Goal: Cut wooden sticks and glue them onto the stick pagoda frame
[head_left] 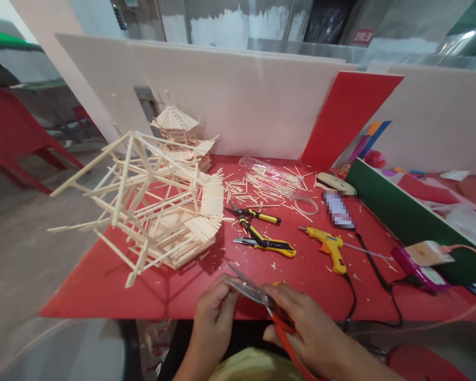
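My right hand [305, 323] is closed round the red handles of a pair of scissors [254, 290], whose grey blades point left. My left hand [214, 312] is pinched at the blades' tip, holding something too small to make out. Both hands hover at the near edge of the red table [103, 280]. Just beyond them, a large tilted frame of wooden sticks [150, 206] rests on the table.
A smaller stick pagoda [180, 132] stands behind the frame. Yellow-handled pliers [249, 216], a yellow utility knife [269, 244], a yellow glue gun [329, 246], loose sticks [262, 185], a phone [338, 210] and a black cable [375, 270] lie on the table. White boards [241, 100] wall the back.
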Demonstrator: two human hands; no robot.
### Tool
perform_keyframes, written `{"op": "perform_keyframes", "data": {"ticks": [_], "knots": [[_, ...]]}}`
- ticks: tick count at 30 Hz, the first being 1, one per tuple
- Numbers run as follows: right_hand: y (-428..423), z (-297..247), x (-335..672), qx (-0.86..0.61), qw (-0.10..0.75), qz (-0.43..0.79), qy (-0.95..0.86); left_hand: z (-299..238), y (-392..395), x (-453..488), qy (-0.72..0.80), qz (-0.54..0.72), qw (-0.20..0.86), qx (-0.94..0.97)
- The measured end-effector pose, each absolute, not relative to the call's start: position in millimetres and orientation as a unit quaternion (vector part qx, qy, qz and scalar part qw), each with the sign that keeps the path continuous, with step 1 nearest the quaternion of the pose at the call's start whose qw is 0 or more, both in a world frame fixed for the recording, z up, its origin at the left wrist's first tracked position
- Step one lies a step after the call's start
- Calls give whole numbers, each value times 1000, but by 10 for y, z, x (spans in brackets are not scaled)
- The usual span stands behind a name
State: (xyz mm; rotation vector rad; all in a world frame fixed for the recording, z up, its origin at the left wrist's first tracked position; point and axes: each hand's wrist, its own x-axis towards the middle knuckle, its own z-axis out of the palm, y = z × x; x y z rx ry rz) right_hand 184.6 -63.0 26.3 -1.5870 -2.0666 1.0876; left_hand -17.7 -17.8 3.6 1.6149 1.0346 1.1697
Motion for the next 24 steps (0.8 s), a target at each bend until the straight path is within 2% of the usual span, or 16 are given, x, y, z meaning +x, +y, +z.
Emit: {"op": "perform_keyframes", "data": {"ticks": [16, 24], "knots": [[-653, 250, 1848, -553, 174, 394, -714, 66, -139, -172, 392, 464, 424, 672], [-658, 241, 1865, -555, 173, 373, -724, 13, -132, -179, 397, 462, 379, 696]]}}
